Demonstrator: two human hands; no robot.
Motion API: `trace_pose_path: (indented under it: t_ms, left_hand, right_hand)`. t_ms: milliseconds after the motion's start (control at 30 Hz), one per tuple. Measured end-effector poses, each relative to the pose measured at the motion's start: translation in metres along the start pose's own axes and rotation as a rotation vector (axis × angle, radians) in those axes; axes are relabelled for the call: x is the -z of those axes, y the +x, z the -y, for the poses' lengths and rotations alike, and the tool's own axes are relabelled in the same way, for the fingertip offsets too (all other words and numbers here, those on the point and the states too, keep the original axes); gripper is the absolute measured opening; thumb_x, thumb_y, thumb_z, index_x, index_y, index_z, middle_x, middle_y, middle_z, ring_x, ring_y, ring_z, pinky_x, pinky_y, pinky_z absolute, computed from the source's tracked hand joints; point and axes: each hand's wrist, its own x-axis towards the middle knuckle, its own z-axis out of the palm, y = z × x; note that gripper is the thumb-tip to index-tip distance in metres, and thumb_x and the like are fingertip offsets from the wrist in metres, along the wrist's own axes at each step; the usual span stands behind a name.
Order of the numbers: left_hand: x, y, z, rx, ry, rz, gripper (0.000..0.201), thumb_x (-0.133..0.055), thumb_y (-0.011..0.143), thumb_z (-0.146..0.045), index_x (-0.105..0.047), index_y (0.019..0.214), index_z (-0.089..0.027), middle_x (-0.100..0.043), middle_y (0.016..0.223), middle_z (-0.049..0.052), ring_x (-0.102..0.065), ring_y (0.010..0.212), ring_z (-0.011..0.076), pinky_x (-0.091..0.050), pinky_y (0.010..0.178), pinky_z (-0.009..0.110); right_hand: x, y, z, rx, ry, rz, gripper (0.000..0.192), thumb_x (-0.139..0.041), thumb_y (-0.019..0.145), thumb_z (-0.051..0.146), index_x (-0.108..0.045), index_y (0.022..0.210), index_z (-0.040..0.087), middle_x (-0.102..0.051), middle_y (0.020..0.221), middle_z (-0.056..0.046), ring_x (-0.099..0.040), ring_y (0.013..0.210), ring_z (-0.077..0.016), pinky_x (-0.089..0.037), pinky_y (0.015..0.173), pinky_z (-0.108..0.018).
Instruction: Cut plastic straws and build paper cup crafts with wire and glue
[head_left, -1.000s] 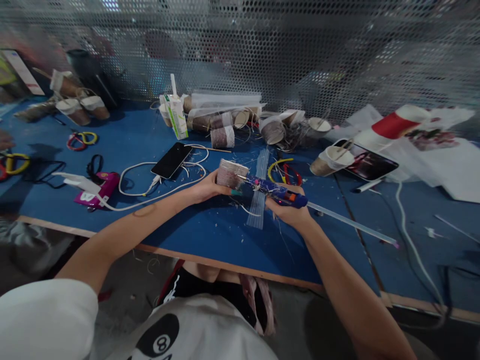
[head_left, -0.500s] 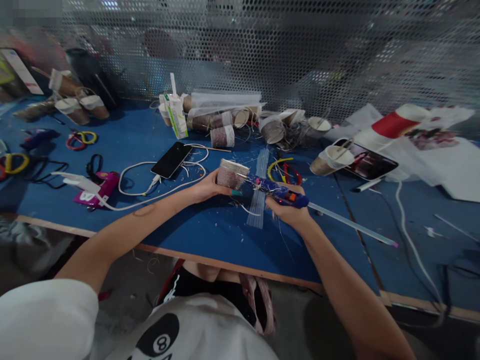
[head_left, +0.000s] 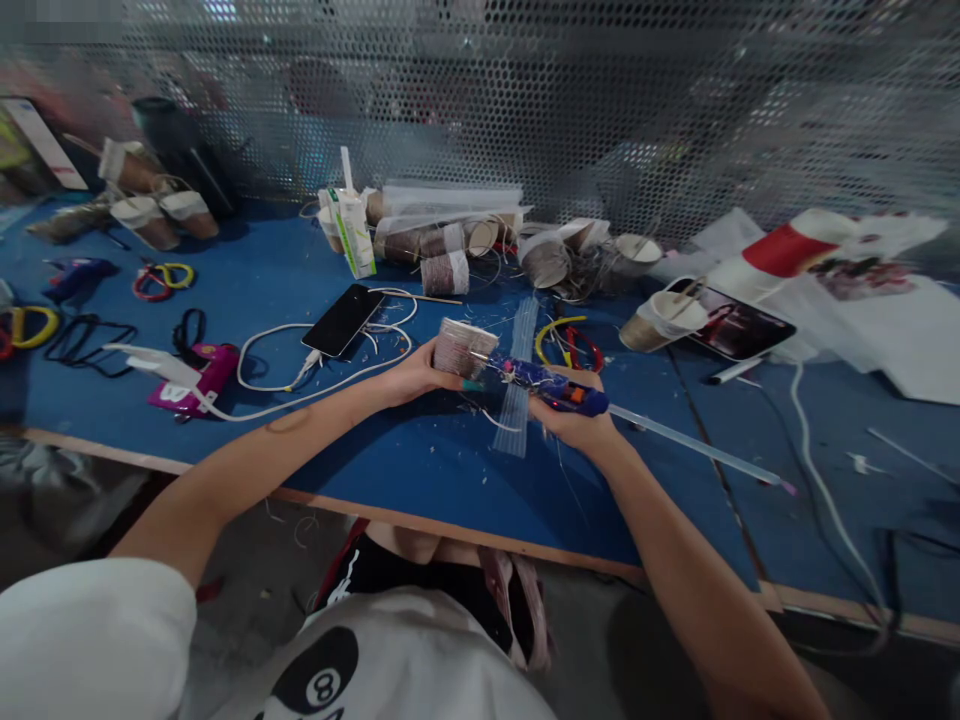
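Observation:
My left hand holds a paper cup wrapped in thin brown cord, tilted on its side above the blue table. My right hand grips a blue glue gun whose nozzle touches the cup's side. A long clear glue stick juts from the gun's back toward the right. A clear bag of glue sticks lies on the table under the gun.
A black phone with a white cable, a pink device, a milk carton, several wrapped cups, a tablet, coloured scissors and a second glue gun lie about. Perforated metal mesh closes the back.
My right hand and the glue gun have shifted slightly left and up against the cup. The cup stays in my left hand.

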Motion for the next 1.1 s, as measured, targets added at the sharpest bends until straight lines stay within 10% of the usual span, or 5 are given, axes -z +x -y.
trace_pose_path:
  t_ms: [1100]
  left_hand:
    - [0.009,0.000,0.000,0.075,0.038,0.243,0.047,-0.078,0.050,-0.016,-0.063,0.094,-0.015,-0.070,0.087,0.007,-0.066,0.081,0.0200,-0.051,0.083,0.037]
  right_hand:
    - [-0.009,-0.008,-0.020,0.138,-0.120,-0.021,0.025,-0.056,0.070,0.022,-0.035,0.058,0.022,-0.041,0.055,0.003,-0.042,0.050,-0.0110,-0.034,0.049,-0.027]
